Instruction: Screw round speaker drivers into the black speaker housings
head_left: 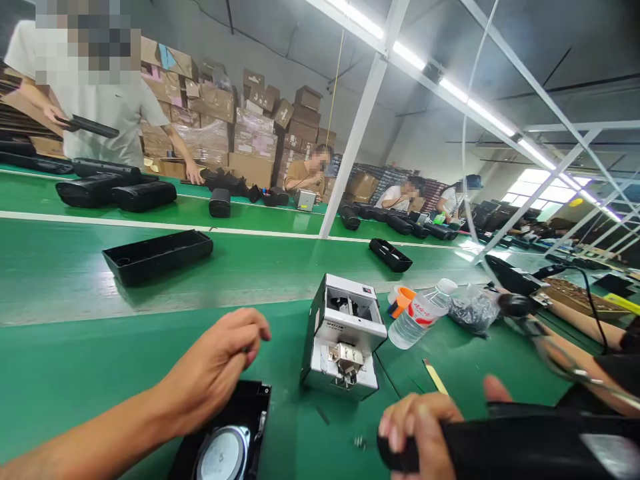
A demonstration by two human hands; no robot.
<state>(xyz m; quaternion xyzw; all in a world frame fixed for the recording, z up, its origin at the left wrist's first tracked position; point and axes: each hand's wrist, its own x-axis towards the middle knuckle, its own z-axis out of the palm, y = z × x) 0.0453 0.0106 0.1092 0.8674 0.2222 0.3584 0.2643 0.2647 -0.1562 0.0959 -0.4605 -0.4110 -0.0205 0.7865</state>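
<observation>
My left hand (227,363) hovers over a black speaker housing (261,427) with a round silver speaker driver (223,455) inside. Its fingers are curled with the thumb pressed against them; whatever they pinch, if anything, is hidden. At the lower right, my right hand (427,427) wraps around a thick black tool (520,443) that looks like an electric screwdriver, lying sideways, close to the camera and blurred. Between the hands stands a white-and-black screw feeder (345,340) marked WEIXIN, with a metal pick-up block at its front. A few small screws (359,442) lie before it.
Right of the feeder are an orange-and-white tape roll (401,301), a water bottle (423,313) and a bag of small parts (475,310). A co-worker's arms (565,347) reach in at right. Black housings (159,257) sit on the belt; a white post (357,120) rises behind.
</observation>
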